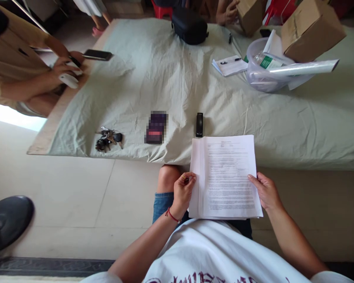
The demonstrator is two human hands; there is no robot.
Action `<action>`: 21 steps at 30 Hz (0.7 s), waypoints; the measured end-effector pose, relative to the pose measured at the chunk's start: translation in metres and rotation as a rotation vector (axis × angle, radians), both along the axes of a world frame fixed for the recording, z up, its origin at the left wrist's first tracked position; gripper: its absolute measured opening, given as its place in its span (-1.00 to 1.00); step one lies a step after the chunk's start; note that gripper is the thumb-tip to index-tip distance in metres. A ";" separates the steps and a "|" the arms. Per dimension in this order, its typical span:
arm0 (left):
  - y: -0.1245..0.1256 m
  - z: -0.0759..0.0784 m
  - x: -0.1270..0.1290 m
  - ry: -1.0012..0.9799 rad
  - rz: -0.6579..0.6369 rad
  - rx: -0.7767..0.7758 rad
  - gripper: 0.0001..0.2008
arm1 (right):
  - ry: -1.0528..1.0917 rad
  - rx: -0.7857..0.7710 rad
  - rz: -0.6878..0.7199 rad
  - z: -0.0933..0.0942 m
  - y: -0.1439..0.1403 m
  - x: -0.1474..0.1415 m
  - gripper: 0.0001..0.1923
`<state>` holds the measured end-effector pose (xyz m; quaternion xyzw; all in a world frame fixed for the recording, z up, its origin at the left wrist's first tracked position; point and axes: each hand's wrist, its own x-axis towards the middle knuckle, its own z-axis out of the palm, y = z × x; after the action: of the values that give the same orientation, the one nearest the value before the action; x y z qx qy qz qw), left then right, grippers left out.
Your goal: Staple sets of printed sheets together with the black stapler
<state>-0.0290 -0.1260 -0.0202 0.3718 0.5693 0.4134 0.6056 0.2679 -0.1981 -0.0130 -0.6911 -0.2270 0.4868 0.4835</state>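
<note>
A stack of printed sheets (228,181) lies tilted between my lap and the near table edge, its text side up. My left hand (185,190) pinches the stack's left edge, thumb and fingers pressed together. At the right edge, my right hand (267,192) grips the sheets with the thumb on top and the fingers underneath. Just beyond the paper's top edge is a small black stapler (199,125) on the cloth. A phone (156,127), blurred out, lies left of it, and a bunch of keys (108,139) sits farther left.
A pale green cloth (129,90) covers the table. Toward the back are a black case (189,25), a notepad (230,66) with a pen, a plastic basin (265,80) holding papers, and a cardboard box (311,31). A seated person (26,70) is at left; another person's hand (231,11) touches a box.
</note>
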 end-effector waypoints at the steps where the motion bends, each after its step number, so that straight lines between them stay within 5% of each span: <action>1: 0.000 0.001 0.001 -0.002 0.002 -0.032 -0.67 | -0.004 0.003 0.018 0.001 0.000 -0.003 -0.59; 6: -0.002 0.005 0.003 -0.057 -0.036 -0.153 -0.53 | -0.052 0.015 0.083 -0.004 -0.001 -0.009 -0.63; 21: 0.001 -0.004 0.005 -0.082 0.025 -0.142 -0.55 | -0.135 -0.021 0.129 -0.012 -0.006 -0.004 -0.57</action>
<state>-0.0238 -0.1251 -0.0247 0.3038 0.5765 0.3943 0.6479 0.2636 -0.2036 -0.0248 -0.7114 -0.2980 0.4715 0.4276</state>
